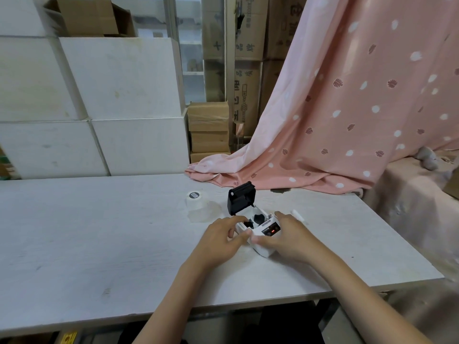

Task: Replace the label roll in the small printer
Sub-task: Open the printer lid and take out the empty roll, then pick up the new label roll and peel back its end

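A small white printer (pixel 263 247) sits on the white table (pixel 99 232), its black lid (pixel 241 198) standing open and upright at the back. A red light glows on its top panel. Black parts show inside the open bay; I see no roll in it. My left hand (pixel 221 240) rests on the printer's left side with fingertips at the bay's edge. My right hand (pixel 289 234) grips the printer's right side, thumb at its front. A white label roll (pixel 196 201) in clear wrapping stands upright to the left behind the printer.
Clear plastic wrap (pixel 206 214) spreads around the roll. A small white strip (pixel 298 216) lies right of the printer. Pink patterned cloth (pixel 323 120) drapes onto the table's far right. White blocks (pixel 99 108) and cardboard boxes (pixel 208 130) stand behind.
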Demonstrator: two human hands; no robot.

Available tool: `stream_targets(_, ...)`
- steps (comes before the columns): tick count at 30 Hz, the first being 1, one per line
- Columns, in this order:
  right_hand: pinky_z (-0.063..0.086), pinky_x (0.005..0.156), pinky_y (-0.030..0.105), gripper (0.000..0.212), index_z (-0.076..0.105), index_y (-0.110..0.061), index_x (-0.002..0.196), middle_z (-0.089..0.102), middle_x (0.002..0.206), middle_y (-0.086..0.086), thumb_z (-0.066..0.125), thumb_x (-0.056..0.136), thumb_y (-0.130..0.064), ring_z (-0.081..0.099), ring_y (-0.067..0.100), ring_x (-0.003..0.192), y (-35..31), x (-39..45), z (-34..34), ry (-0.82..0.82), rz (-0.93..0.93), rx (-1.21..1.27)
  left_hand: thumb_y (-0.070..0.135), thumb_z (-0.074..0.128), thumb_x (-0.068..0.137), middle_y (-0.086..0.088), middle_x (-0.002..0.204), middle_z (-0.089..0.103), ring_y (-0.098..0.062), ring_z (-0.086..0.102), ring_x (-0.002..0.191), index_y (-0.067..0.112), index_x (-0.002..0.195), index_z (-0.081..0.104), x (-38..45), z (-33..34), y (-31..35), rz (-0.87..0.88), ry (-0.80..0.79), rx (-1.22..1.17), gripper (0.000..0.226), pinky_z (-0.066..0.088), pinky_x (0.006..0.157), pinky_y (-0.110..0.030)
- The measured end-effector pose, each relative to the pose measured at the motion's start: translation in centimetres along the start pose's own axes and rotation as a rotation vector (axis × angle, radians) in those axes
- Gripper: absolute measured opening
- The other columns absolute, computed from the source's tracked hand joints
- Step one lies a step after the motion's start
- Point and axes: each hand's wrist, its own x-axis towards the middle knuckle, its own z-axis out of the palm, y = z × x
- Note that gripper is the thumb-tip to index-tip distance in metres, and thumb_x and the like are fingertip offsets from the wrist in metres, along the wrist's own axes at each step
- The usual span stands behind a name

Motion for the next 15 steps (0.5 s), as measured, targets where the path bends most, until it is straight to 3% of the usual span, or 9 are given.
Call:
stream_targets(1,0.043,0.064,0.024,0.063,0.052,-0.017,0.105,0.059,0.113,0.004,0.078,0.073,-0.065,0.060,0.017,0.094,-0.1,0.0,0.4,0.001,0.009,-0.016,0.060,0.050,0.090,0.008,0.070,0.048,-0.007,0.051,0.075,0.040,0.117,0.062,0.1,0.0,-0.1,-0.004,-0.001,0.009,0.035,0.044,0.073,-0.024)
stream_targets(3,0.038,0.061,0.023,0.064,0.051,-0.017,0.104,0.054,0.111,0.004,0.079,0.069,-0.064,0.057,0.018,0.096,-0.3,0.1,1.0,0.037,0.041,-0.019,0.061,0.048,0.090,0.010,0.071,0.048,-0.006,0.051,0.077,0.040,0.119,0.062,0.1,0.1,-0.2,-0.009,-0.009,0.023,0.038,0.044,0.075,-0.024)
stream_targets(9,0.043,0.094,0.034,0.074,0.059,-0.003,0.116,0.055,0.109,0.009,0.066,0.079,-0.067,0.049,0.029,0.117,-2.2,-0.3,3.4,0.256,0.070,-0.077,0.044,0.051,0.097,0.008,0.097,0.058,-0.001,0.056,0.093,0.034,0.128,0.062,0.1,0.3,-0.4,-0.038,0.029,-0.060,0.034,0.041,0.088,-0.015)
stream_targets(15,0.042,0.098,0.037,0.077,0.059,0.002,0.115,0.063,0.114,0.014,0.054,0.088,-0.069,0.053,0.032,0.112,-3.7,0.0,4.2,0.319,0.101,-0.203,0.035,0.049,0.102,0.004,0.103,0.060,-0.001,0.059,0.095,0.031,0.127,0.065,0.1,0.2,-0.3,-0.077,0.063,-0.069,0.030,0.035,0.085,-0.002)
